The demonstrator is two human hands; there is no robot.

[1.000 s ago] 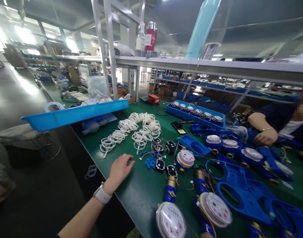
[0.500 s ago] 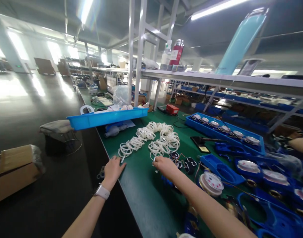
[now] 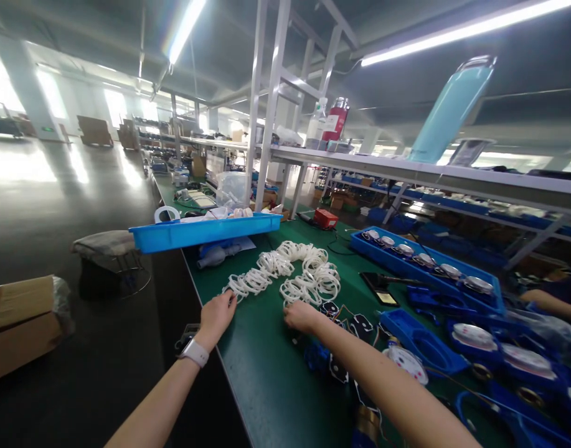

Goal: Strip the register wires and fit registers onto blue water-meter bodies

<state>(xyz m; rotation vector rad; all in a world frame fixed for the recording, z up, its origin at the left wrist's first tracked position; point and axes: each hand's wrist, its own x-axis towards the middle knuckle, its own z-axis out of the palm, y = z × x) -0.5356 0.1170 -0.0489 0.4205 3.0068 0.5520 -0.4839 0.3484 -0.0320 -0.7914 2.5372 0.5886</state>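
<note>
In the head view, your left hand (image 3: 215, 314) rests at the near end of the heap of white rings (image 3: 285, 274) on the green bench (image 3: 266, 379), fingers curled down onto the nearest rings; whether they pinch one I cannot tell. Your right hand (image 3: 301, 315) sits at the other near end of the heap, knuckles up, fingertips tucked under, so its grasp is hidden too. Work from the loose outer rings, lift one clear before pulling, and keep your right forearm off the black wired modules (image 3: 355, 325) just beside it. Counting: one curved heap of rings, too many and too tangled to number; one tilted blue tray (image 3: 205, 230) behind it; one long blue tray of meter dials (image 3: 429, 264) holding about seven; one red box (image 3: 325, 218); a co-worker's forearm (image 3: 551, 303) at far right.
</note>
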